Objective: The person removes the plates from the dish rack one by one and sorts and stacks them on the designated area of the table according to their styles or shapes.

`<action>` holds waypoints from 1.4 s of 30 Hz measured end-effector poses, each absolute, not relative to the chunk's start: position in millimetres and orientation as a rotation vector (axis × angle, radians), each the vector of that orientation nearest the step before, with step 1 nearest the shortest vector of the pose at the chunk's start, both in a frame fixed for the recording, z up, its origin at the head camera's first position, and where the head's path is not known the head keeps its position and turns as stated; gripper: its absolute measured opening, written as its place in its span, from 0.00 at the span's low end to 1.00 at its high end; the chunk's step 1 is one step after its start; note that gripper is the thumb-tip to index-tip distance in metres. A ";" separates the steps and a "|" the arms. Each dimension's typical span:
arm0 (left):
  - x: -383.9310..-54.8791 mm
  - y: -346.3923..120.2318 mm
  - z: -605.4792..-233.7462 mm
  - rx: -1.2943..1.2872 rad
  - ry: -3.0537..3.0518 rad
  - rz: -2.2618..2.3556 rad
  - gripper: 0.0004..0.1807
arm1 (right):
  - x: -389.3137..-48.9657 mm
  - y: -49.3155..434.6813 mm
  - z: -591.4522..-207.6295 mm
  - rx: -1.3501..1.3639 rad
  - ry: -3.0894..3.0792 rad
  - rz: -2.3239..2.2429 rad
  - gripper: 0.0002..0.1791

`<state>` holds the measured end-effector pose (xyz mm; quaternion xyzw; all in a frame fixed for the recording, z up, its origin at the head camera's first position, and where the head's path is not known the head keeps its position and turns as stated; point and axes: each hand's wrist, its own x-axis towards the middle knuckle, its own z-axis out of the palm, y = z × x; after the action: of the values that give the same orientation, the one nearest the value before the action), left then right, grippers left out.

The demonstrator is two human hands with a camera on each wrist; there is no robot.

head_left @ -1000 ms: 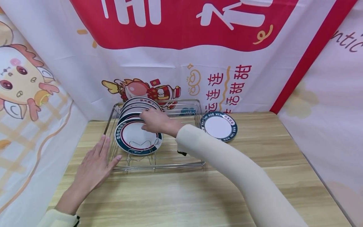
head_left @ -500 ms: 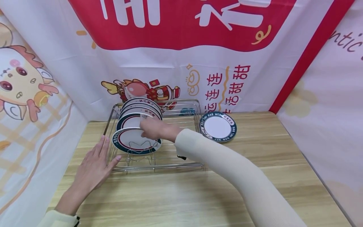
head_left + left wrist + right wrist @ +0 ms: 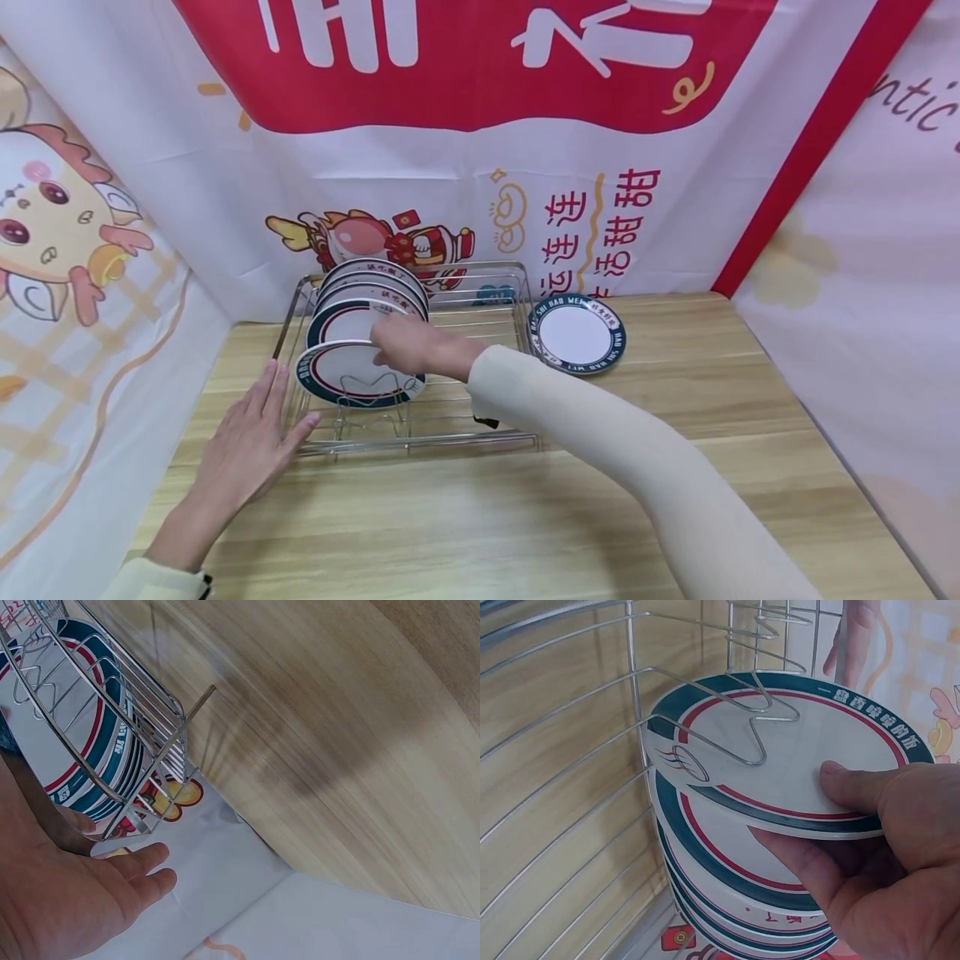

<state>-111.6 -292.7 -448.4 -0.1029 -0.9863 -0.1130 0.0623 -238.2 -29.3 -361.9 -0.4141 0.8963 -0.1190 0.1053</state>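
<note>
My right hand pinches the rim of the front plate, which has a dark teal rim and a thin red ring. In the right wrist view the thumb lies on the plate's face and the fingers go behind it. This plate leans forward against the wire divider, apart at its top from the plates behind. Several such plates stand in a row in the metal dish rack. My left hand rests at the rack's left side, fingers extended; the left wrist view shows its palm beside the frame.
Flat on the wooden table, right of the rack, lies another teal-rimmed plate. The right half of the rack shows bare wires. Printed cloth hangs behind, with more cloth on both sides.
The front plate has tipped toward me, opening a gap at its top from the plate behind. My right hand has come slightly down with it. The left hand stays in place.
</note>
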 end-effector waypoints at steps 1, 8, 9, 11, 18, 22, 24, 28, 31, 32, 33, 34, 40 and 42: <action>-111.3 -292.7 -448.5 -0.311 -2.980 -0.342 0.49 | -237.1 -28.5 -361.4 -1.217 2.642 -0.361 0.08; -112.0 -293.2 -448.0 -0.321 -2.978 -0.341 0.49 | -234.0 -19.4 -356.1 -1.231 2.684 -0.433 0.10; -112.2 -293.2 -448.0 -0.322 -2.978 -0.343 0.49 | -233.7 -17.8 -354.6 -1.233 2.693 -0.444 0.10; -112.5 -293.5 -448.0 -0.324 -2.978 -0.344 0.49 | -233.1 -14.5 -351.4 -1.229 2.706 -0.475 0.10; -114.1 -293.9 -447.6 -0.335 -2.970 -0.342 0.49 | -228.4 -0.4 -337.5 -1.225 2.771 -0.534 0.10; -114.2 -293.5 -447.3 -0.334 -2.969 -0.340 0.49 | -224.2 10.1 -326.6 -1.226 2.812 -0.529 0.10; -113.8 -293.4 -447.2 -0.332 -2.969 -0.340 0.49 | -222.6 16.0 -320.8 -1.222 2.824 -0.547 0.10; -113.0 -293.7 -447.4 -0.330 -2.965 -0.342 0.49 | -220.4 29.3 -308.4 -1.208 2.831 -0.617 0.10; -113.2 -294.1 -447.6 -0.332 -2.960 -0.340 0.49 | -218.9 40.5 -299.8 -1.186 2.838 -0.661 0.11; -113.4 -294.2 -447.9 -0.333 -2.959 -0.338 0.49 | -218.5 44.4 -297.2 -1.179 2.841 -0.671 0.11; -113.6 -294.3 -448.1 -0.335 -2.958 -0.336 0.49 | -218.0 48.5 -294.5 -1.171 2.846 -0.681 0.11; -113.8 -294.4 -448.3 -0.335 -2.958 -0.335 0.49 | -217.5 52.9 -291.9 -1.157 2.847 -0.699 0.12; -113.3 -294.4 -450.1 -0.333 -2.958 -0.341 0.49 | -215.8 81.4 -278.9 -1.075 2.895 -0.785 0.12; -112.5 -294.4 -450.5 -0.334 -2.956 -0.347 0.49 | -216.1 92.8 -275.5 -1.043 2.924 -0.794 0.12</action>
<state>-112.5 -294.4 -450.5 -0.1112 -0.9843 -0.1156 0.0731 -216.1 92.8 -275.5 -0.3252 0.9121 -0.2478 -0.0314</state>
